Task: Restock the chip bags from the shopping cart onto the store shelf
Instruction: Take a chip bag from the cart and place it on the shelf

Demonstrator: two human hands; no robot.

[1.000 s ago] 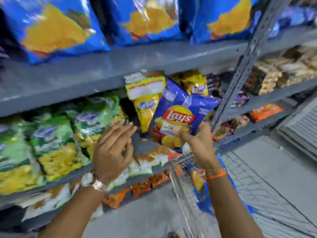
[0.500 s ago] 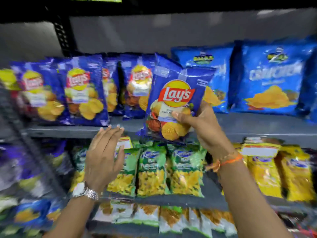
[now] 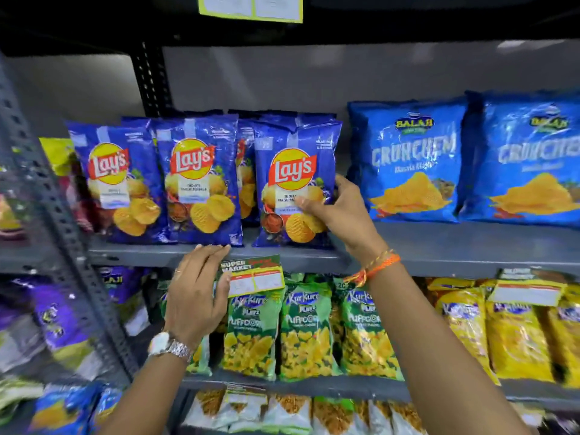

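A blue Lay's chip bag (image 3: pixel 293 171) stands upright on the grey store shelf (image 3: pixel 439 246), at the right end of a row of matching Lay's bags (image 3: pixel 197 177). My right hand (image 3: pixel 342 211) grips its lower right side, thumb across the front and fingers behind. My left hand (image 3: pixel 196 293) hovers lower, open with fingers together, its fingertips at the shelf's front lip beside a price tag (image 3: pixel 252 274). It holds nothing. The shopping cart is out of view.
Large blue Crunchem bags (image 3: pixel 408 161) fill the shelf right of the Lay's row. Green Kurkure Puffcorn bags (image 3: pixel 304 328) and yellow bags (image 3: pixel 514 334) line the shelf below. A perforated grey upright (image 3: pixel 59 215) stands at the left.
My view swung up from the cart area to the shelf. My right hand carried the Lay's bag up and set it upright on the shelf; my left hand rose to the shelf lip.
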